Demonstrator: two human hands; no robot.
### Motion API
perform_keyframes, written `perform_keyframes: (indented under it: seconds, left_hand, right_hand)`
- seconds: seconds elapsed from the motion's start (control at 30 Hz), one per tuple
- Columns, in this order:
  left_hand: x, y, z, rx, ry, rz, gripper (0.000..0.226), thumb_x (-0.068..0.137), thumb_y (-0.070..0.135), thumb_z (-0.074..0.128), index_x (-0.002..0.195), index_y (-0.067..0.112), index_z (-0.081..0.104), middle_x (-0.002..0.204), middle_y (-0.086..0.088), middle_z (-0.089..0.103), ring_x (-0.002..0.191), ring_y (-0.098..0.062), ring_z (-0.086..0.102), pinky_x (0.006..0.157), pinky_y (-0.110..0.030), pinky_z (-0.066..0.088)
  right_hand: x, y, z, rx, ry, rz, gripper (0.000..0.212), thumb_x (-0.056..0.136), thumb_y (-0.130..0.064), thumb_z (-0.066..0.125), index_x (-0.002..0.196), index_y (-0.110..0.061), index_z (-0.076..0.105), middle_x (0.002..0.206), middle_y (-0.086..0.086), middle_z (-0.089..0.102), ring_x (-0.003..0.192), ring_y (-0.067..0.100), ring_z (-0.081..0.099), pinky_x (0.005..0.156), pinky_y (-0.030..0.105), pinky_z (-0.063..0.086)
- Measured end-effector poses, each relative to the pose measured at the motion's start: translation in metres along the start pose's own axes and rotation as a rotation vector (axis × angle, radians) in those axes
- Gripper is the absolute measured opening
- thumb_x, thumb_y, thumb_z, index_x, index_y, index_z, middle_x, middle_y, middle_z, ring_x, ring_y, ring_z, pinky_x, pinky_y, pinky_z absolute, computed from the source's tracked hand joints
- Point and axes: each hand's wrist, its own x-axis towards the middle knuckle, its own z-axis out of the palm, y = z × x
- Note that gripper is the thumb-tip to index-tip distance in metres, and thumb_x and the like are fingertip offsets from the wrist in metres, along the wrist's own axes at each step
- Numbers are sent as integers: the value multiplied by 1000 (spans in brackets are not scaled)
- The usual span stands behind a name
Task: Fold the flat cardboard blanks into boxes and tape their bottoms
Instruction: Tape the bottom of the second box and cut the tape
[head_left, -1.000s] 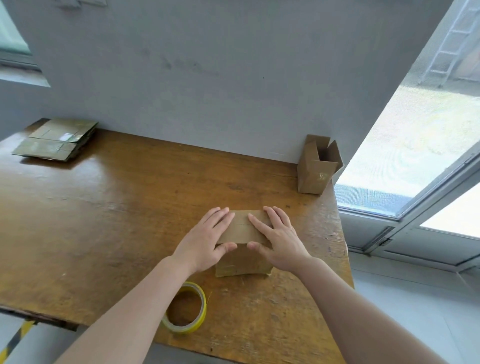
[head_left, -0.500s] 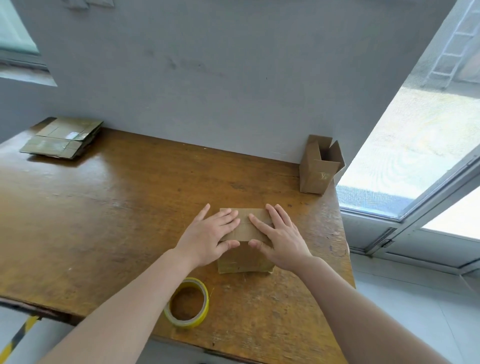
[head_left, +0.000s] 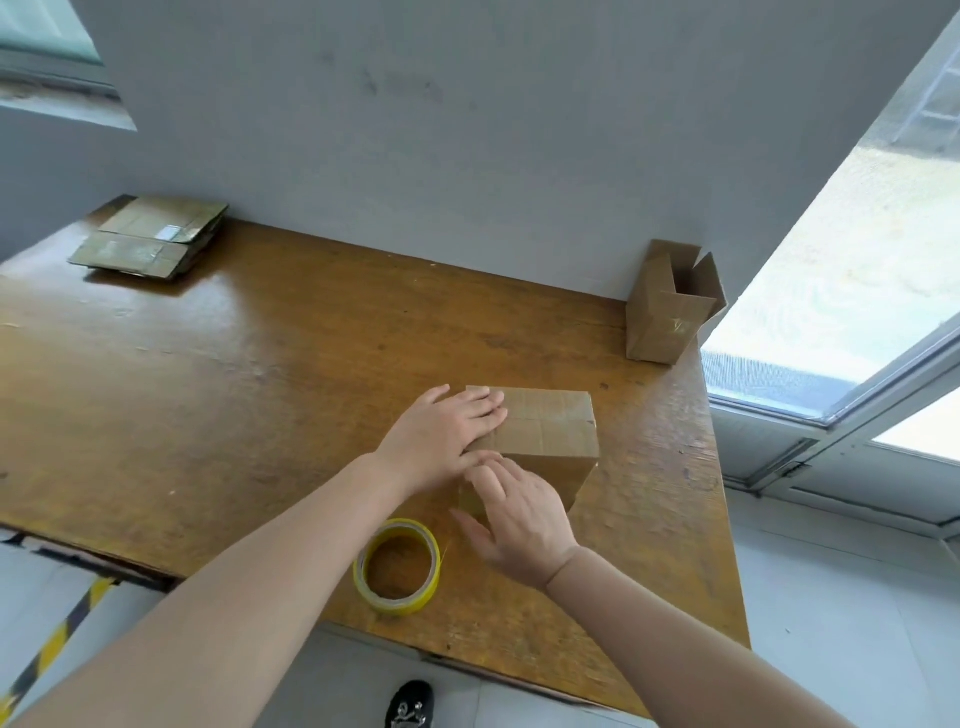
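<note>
Progress: mid-run, roughly. Done, by the look of it: one finished box (head_left: 662, 317), upright at the far right corner of the surface (head_left: 260, 395), against the wall, top flaps open. In hand now: second box (head_left: 550, 431), toward the right edge and nearer the front than the back, standing bottom up, well apart from the finished one. Bottom flaps folded shut, meeting in a seam across the upturned face. Pale glossy band along that seam, likely clear tape, hard to confirm under glare. Judged step: smoothing tape down, last bit for this box. Left to do: flip upright, set aside, then work through the stack of flat blanks (head_left: 150, 236) at the far left corner. Several layers there, count impossible to tell.

Hands: left hand (head_left: 441, 441) flat on the left part of the upturned bottom, fingers (head_left: 483, 402) straight and together, pressing, nothing gripped. Then right hand (head_left: 519, 525) against the near side wall of the box, its fingers loosely spread and nearly straight, thumb out toward the tape roll (head_left: 397, 566). Touching cardboard only, nothing pinched as far as visible. Possibly rubbing a tape end onto the side; no tape end visible.

Roll yellow-rimmed, lying flat near the front edge, just beside the right hand, contact not evident.

Look of the second box: plain brown cardboard, small, corners square, walls straight, faint crease lines on the flaps, no dents seen.
</note>
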Motion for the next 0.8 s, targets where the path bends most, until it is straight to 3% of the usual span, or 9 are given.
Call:
perform_keyframes:
  seconds: [0.07,0.2,0.27,0.43,0.57,0.67,0.73,0.8]
  left_hand:
    - [1,0,-1,-4,-3,0,61,96,55,37,149,24,32,158,8,22,146,-5,12,118,-38,11]
    - [1,-1,-1,-8,-20,1,63,96,56,37,150,23,29,159,9,20,146,-5,10,118,-38,9]
    - [1,0,-2,-7,-24,2,64,96,56,37,150,23,29,159,8,20,146,-5,10,118,-39,10]
    - [1,0,-3,9,-22,5,63,96,55,37,150,22,30,159,7,20,146,-7,11,118,-40,11]
    - [1,0,-2,5,-31,6,64,96,55,38,150,21,29,159,6,20,146,-7,11,118,-40,11]
    - [1,-2,-2,-3,-28,14,64,96,55,38,150,22,29,159,7,20,146,-6,11,118,-39,10]
    - [1,-3,-1,-10,-12,18,63,96,55,38,150,22,30,158,7,22,146,-6,11,118,-38,11]
    - [1,-3,1,-19,2,18,63,96,55,39,149,23,31,158,8,23,146,-6,12,117,-37,13]
  right_hand:
    - [-4,-6,5,74,-131,109,31,86,-43,66,84,-12,61,76,2,65,67,23,64,50,30,46]
    - [-7,-25,33,125,-776,523,67,81,-82,37,64,-19,54,62,-5,55,57,17,53,48,28,36]
    - [-7,-32,48,168,-899,641,73,76,-87,33,65,-18,53,63,-4,53,61,18,53,47,27,35]
    - [-7,-39,65,202,-964,723,69,79,-81,40,85,-15,58,77,-2,56,72,22,55,49,28,36]
    - [-9,-37,66,280,-949,817,34,82,-48,52,66,-18,47,68,-4,51,71,22,57,48,25,34]
    - [-13,-28,56,248,-859,772,31,84,-37,53,62,-18,43,63,-4,47,62,20,49,46,24,33]
    - [-14,-17,45,263,-807,680,21,84,-30,55,71,-15,51,70,-1,54,66,22,52,51,27,39]
    - [-12,-5,30,369,-798,598,12,82,-22,55,91,-16,59,87,2,65,80,24,60,61,30,45]
